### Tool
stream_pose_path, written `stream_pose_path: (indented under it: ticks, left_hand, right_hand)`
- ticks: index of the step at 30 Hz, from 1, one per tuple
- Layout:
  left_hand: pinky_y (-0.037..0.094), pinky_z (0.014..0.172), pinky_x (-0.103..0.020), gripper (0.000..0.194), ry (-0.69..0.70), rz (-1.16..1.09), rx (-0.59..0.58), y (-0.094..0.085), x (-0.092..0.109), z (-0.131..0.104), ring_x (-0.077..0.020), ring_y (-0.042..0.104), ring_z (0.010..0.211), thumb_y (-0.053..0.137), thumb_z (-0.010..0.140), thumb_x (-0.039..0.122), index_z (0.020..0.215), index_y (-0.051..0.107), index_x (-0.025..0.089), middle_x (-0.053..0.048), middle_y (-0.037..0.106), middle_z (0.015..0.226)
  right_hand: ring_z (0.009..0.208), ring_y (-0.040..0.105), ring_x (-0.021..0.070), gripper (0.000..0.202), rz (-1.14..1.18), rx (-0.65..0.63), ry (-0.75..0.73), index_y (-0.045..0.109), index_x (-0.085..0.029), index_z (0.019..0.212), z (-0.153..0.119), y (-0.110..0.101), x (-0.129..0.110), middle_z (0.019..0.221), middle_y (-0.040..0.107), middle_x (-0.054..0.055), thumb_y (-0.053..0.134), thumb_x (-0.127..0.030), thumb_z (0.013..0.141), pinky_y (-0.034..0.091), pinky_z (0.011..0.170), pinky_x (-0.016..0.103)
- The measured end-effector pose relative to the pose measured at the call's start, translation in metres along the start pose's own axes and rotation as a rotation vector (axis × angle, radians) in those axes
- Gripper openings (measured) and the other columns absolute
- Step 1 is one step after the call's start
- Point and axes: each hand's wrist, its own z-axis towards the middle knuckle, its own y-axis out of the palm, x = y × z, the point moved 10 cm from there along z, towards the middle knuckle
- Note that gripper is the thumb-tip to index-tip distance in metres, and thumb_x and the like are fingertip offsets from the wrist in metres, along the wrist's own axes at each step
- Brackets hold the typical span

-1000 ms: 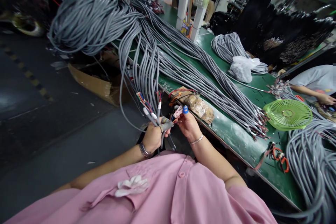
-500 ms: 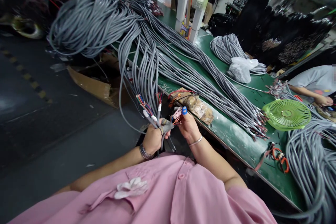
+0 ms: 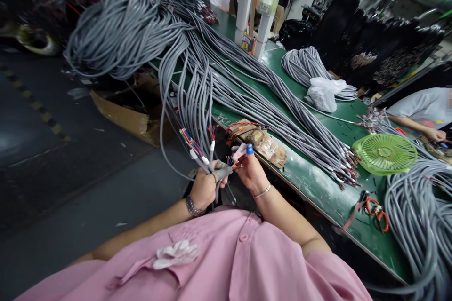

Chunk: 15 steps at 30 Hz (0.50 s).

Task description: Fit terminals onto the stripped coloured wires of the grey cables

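My left hand (image 3: 206,186) is closed around several grey cables, some of its fingers wrapped in grey tape. From one cable end (image 3: 223,172) in this grip, thin coloured wires (image 3: 234,163) fan out towards my right hand. White-banded cable ends with bare coloured wires (image 3: 189,140) stick up behind the left hand. My right hand (image 3: 252,174) is beside the wire tips, its thumb under a blue cover and drawn against a pale, wrapped-looking finger. Whatever may lie in that pinch is too small to make out.
Long bundles of grey cable (image 3: 247,89) cover the green table (image 3: 318,193). A cardboard piece with taped lumps (image 3: 264,143) lies at the near edge. Farther right are a green fan (image 3: 385,153) and orange-handled scissors (image 3: 377,214). A carton (image 3: 123,115) stands on the floor; a co-worker's hand (image 3: 435,135) is at right.
My right thumb and the pale finger beside it have shifted slightly by the wire tips. My left hand keeps its grip, and the white-banded ends have moved slightly left.
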Motion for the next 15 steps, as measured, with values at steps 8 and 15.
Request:
stream_pose_path:
  ticks: [8,15]
  left_hand:
    - [0.033,0.040,-0.018,0.017,-0.006,-0.016,0.028,-0.013,0.000,-0.009,-0.0072,0.044,0.042,0.071,0.072,0.024,0.065,0.058,0.016,0.003,0.055,0.050]
    - [0.032,0.039,-0.018,0.017,-0.013,-0.061,0.046,-0.014,0.007,-0.010,-0.0072,0.044,0.042,0.071,0.071,0.026,0.065,0.058,0.016,0.003,0.054,0.049]
  right_hand:
    - [0.062,0.052,0.0101,0.050,-0.064,-0.027,0.116,0.064,-0.017,0.082,-0.010,-0.003,0.008,0.079,0.064,0.003,0.056,-0.066,0.080,0.043,0.057,0.023]
    - [0.062,0.054,0.0101,0.054,-0.139,-0.058,0.183,0.067,-0.015,0.091,-0.016,-0.010,0.012,0.079,0.065,0.004,0.056,-0.067,0.080,0.046,0.056,0.022]
